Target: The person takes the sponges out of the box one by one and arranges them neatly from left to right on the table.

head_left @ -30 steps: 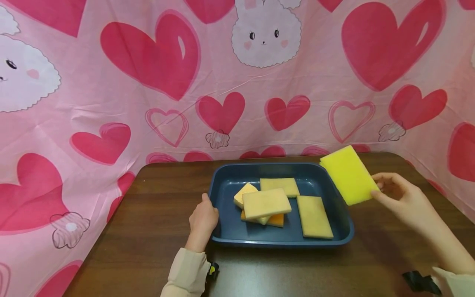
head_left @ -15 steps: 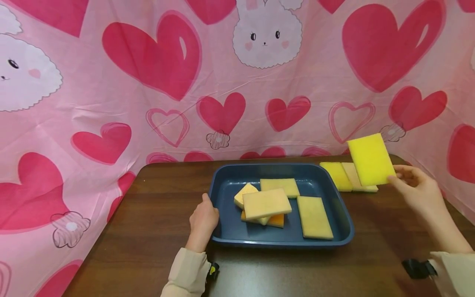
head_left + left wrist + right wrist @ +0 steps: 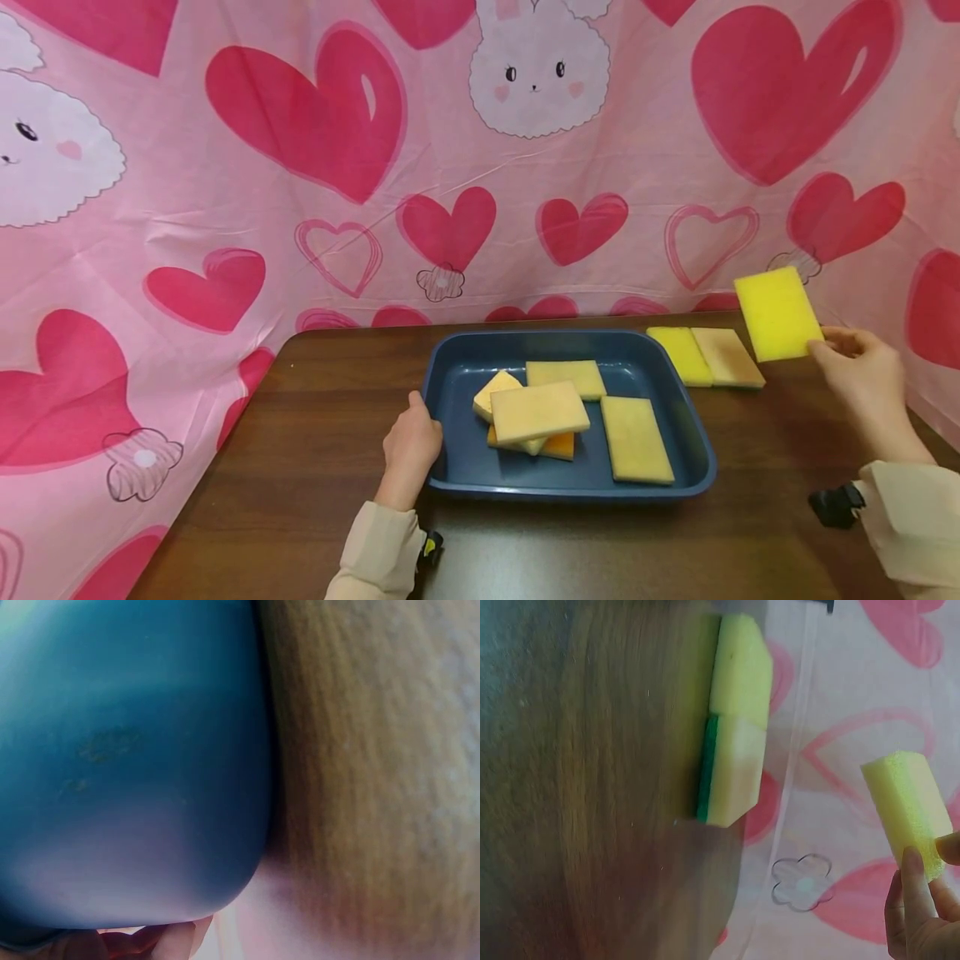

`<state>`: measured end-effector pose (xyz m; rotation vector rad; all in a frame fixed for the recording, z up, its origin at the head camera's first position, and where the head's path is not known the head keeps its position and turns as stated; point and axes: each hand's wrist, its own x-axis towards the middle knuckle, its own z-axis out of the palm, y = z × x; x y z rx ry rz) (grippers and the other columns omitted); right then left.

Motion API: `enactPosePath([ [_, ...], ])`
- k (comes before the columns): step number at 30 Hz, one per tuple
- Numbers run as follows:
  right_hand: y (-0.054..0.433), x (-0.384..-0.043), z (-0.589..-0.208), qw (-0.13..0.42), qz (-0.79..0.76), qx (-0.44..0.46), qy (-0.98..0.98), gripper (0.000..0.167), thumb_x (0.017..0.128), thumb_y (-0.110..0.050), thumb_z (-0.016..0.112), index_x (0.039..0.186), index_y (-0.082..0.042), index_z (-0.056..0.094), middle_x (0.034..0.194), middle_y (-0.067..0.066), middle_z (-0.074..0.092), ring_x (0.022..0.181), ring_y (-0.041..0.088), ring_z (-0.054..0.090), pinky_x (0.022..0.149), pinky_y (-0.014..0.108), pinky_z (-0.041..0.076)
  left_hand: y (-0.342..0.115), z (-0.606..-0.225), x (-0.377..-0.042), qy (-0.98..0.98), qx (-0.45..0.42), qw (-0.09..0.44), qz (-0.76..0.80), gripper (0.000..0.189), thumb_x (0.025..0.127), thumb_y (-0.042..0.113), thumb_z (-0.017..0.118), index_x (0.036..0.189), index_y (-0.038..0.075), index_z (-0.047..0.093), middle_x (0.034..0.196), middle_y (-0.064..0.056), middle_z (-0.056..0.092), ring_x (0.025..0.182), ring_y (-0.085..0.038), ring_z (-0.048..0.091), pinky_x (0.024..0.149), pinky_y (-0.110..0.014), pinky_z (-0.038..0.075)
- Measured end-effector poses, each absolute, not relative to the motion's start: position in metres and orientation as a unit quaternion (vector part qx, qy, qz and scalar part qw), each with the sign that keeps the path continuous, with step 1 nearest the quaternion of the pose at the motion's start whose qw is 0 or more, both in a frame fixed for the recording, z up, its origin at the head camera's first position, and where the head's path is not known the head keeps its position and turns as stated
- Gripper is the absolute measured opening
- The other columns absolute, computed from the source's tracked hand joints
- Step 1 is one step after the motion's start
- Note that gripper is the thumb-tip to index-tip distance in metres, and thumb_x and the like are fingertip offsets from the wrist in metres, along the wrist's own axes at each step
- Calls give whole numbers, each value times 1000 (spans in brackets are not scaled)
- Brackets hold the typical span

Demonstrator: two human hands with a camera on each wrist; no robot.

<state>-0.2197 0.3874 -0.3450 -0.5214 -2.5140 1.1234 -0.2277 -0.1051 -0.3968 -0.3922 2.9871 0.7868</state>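
My right hand (image 3: 862, 375) pinches a bright yellow sponge (image 3: 778, 314) by its right edge, raised above the table's far right. The right wrist view shows thumb and fingers around the lower end of this sponge (image 3: 907, 806). My left hand (image 3: 411, 450) grips the left side of a dark blue baking tray (image 3: 570, 485); its fingertips appear at the tray wall (image 3: 135, 787) in the left wrist view. Inside the tray, a pale sponge (image 3: 538, 411) lies on an orange sponge (image 3: 558, 445) and a cream block (image 3: 496, 392). Thin pale sponges (image 3: 637, 437) lie beside them.
Beyond the tray's right side, a yellow sponge (image 3: 679, 357) and a beige sponge (image 3: 726, 357) lie edge to edge on the dark wooden table (image 3: 322, 400). The beige one has a green layer underneath. A pink heart-patterned cloth (image 3: 450, 150) hangs behind and around the table.
My right hand has carried the yellow sponge rightward and away from the tray, uncovering the two sponges on the table. The left hand and the tray stay in place.
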Motion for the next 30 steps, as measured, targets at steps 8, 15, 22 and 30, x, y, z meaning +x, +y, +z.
enactPosePath([
  [8,400,-226,-354,178,410,-207,-870,54,93,-26,50,127,15,46,63,-38,35,61,-9,38,52,9,38,-105,-398,-226,959,-121,13,256,57,90,9,51,141,-7,32,103,-25,66,72,-28,61,60,-41,47],
  [15,409,-229,-367,156,411,-281,-853,55,93,-28,48,132,12,46,66,-28,39,67,4,41,55,15,38,-104,-398,-227,959,-121,10,255,55,90,9,51,140,-7,34,105,-26,66,78,-31,63,65,-44,49],
  [22,415,-234,-371,129,412,-323,-842,54,93,-28,47,131,10,47,73,-12,45,83,27,43,59,22,36,-104,-396,-226,960,-117,6,253,55,90,10,51,140,-7,34,106,-26,66,80,-32,64,65,-45,49],
  [30,418,-236,-380,131,426,-337,-830,38,91,-26,49,111,4,61,87,9,54,87,30,41,59,22,36,-102,-395,-225,960,-118,5,255,53,90,10,51,138,-5,36,106,-25,66,82,-34,65,65,-45,49],
])
